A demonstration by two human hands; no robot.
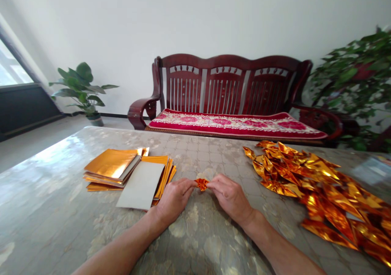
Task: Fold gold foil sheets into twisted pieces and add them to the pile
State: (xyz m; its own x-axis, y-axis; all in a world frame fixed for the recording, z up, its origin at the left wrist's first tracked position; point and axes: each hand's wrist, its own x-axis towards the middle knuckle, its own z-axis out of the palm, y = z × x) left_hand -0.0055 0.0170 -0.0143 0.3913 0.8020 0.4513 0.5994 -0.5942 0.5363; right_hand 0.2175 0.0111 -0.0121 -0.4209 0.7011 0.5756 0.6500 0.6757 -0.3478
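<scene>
**On the patterned table: two hands pinch a scrap of gold foil**

Over at the left of the table [45, 210] sits a stack of gold sheets [113, 167], with one sheet turned pale side up [142, 185] leaning across its near edge; how many sheets lie under it is hard to say. Next comes the left hand [172, 197], fingers curled and closed on one end of a small crumpled foil piece [202, 184]. That piece is held just above the tabletop at the middle, mostly covered by fingertips, so its shape cannot be made out. The right hand [230, 197] grips its other end the same way. Farther right spreads a heap of folded gold pieces [317, 185], running out past the picture's edge. Behind stands a red wooden bench [226, 88], its right arm half lost behind a leafy plant [354, 88].
</scene>
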